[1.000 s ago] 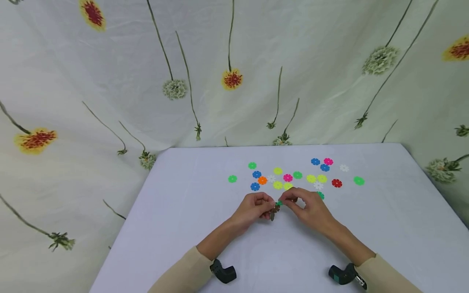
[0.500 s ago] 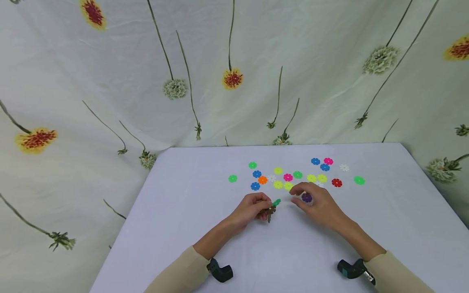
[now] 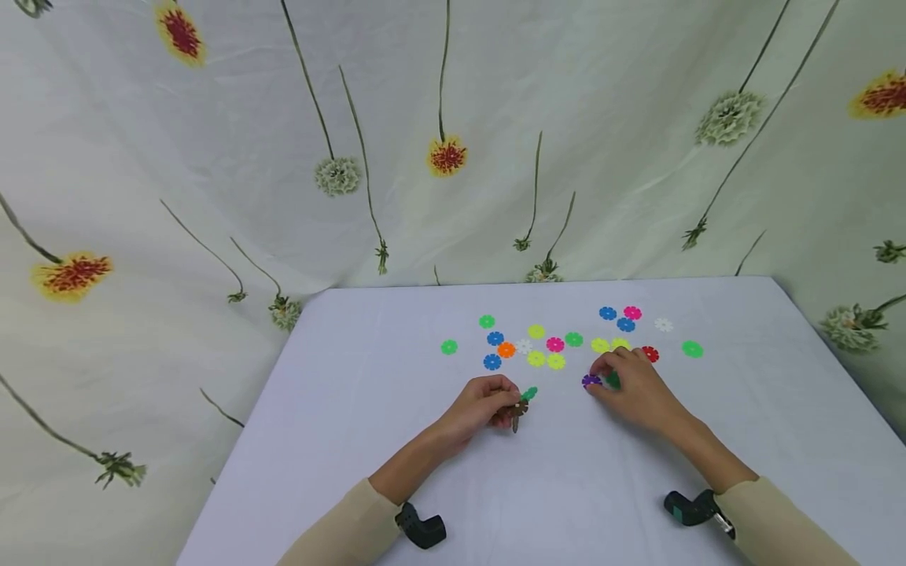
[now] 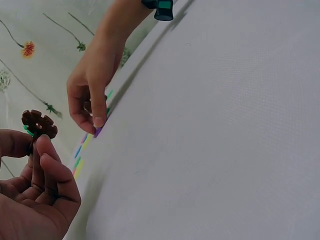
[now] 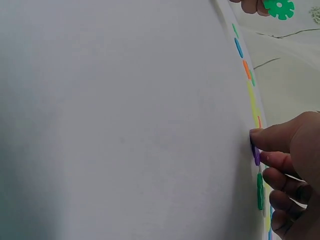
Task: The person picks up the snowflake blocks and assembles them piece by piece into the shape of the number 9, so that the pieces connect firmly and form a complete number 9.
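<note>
My left hand [image 3: 484, 405] pinches a small cluster of notched plastic discs: a brown disc [image 4: 39, 123] and a green disc [image 5: 279, 8], joined at an angle. In the head view the green disc tilts up beyond the fingertips, and a brown piece seen edge-on hangs below. To the right, my right hand [image 3: 640, 393] is down at the table with thumb and forefinger at the edges of a purple disc [image 3: 591, 380], which they pinch. A dark green disc [image 3: 613, 380] lies just under that hand, partly covered by its fingers.
Loose notched discs lie scattered over the far half of the white table [image 3: 368, 440]: an orange one [image 3: 506, 350], a red one [image 3: 650, 354], a light green one [image 3: 692, 349] and several more. Behind the table hangs a flower-print cloth [image 3: 453, 212].
My right hand has let go of the green disc in the left hand's cluster and moved right to the purple disc. The left hand has drifted slightly left with the joined discs.
</note>
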Motion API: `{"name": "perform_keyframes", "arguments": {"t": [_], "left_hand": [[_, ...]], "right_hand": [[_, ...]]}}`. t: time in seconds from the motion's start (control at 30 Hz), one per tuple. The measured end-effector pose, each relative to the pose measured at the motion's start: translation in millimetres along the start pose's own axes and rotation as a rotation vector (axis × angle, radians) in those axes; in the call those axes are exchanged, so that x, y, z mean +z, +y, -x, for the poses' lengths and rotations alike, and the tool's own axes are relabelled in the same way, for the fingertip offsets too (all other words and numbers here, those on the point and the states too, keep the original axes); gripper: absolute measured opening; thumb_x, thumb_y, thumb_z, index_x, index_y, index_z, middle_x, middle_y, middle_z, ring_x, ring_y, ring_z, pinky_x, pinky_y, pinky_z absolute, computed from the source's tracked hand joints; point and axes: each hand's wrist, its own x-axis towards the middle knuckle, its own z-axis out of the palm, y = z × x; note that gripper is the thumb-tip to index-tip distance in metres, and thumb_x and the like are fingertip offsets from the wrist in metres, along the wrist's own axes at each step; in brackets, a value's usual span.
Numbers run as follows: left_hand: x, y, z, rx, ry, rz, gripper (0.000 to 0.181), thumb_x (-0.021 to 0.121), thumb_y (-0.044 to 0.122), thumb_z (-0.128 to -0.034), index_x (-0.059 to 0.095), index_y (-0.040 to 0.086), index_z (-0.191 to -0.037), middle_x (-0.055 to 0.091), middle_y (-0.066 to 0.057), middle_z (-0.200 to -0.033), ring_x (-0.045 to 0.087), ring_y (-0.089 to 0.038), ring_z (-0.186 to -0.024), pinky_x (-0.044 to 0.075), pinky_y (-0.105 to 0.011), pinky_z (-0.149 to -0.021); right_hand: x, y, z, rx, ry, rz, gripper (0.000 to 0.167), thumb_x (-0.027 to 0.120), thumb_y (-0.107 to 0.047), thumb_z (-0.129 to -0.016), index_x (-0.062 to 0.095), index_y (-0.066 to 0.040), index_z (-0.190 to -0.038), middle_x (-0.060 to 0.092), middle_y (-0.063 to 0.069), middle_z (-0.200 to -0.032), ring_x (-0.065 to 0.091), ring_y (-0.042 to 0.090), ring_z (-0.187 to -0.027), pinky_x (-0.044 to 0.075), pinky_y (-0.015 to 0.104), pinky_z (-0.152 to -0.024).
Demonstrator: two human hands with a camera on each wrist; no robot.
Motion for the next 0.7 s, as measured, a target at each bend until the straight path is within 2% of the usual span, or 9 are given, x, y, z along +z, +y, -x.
{"name": "perform_keyframes", "arguments": {"t": [0.17,0.33,0.5,0.6,0.7], "left_hand": [[1.6,0.0,-0.6,-0.002,0.001,-0.007,0.017,0.061,0.017,-0.1073,0.065,0.000,-0.111,0.069,0.004,-0.088,0.057,-0.008,-0.071,0.053,-0.019,-0.069],[2.4,-1.6,-0.9,-0.003,-0.001,-0.015,0.018,0.060,0.017,-0.1078,0.065,0.000,-0.111,0.070,0.004,-0.088,0.058,-0.009,-0.071,0.053,-0.020,-0.071],[3.5,-2.2,-0.2,-0.002,-0.005,-0.024,0.019,0.060,0.018,-0.1081,0.065,-0.001,-0.112,0.069,0.004,-0.088,0.058,-0.009,-0.072,0.053,-0.021,-0.071],[3.2,-1.3,0.1,0.000,-0.005,-0.019,0.019,0.060,0.017,-0.1079,0.065,-0.001,-0.112,0.069,0.004,-0.088,0.058,-0.009,-0.071,0.053,-0.020,-0.071],[2.7,-1.3,-0.5,0.001,-0.006,-0.015,0.019,0.060,0.016,-0.1079,0.065,-0.001,-0.112,0.069,0.004,-0.088,0.058,-0.009,-0.071,0.053,-0.020,-0.071]], "right_hand": [[2.4,0.8,-2.2,0.006,-0.014,-0.027,0.030,0.085,-0.017,-0.090,0.070,-0.008,-0.114,0.069,0.009,-0.109,0.055,0.028,-0.109,0.055,0.037,-0.082],[3.0,-0.7,-0.7,-0.037,-0.032,-0.061,0.027,0.084,-0.012,-0.092,0.069,-0.015,-0.115,0.073,0.000,-0.102,0.063,0.019,-0.100,0.060,0.036,-0.084],[5.2,-2.0,3.0,-0.082,0.010,-0.106,0.024,0.082,-0.008,-0.093,0.072,-0.018,-0.113,0.076,-0.003,-0.102,0.070,0.016,-0.095,0.063,0.036,-0.088],[7.2,-4.4,1.8,-0.100,0.041,-0.156,0.021,0.081,-0.006,-0.094,0.076,-0.018,-0.111,0.078,-0.002,-0.102,0.071,0.015,-0.093,0.061,0.028,-0.085],[8.2,-8.3,0.9,-0.082,0.058,-0.225,0.020,0.080,-0.006,-0.095,0.078,-0.017,-0.111,0.079,-0.001,-0.101,0.070,0.014,-0.090,0.059,0.022,-0.080]]}}
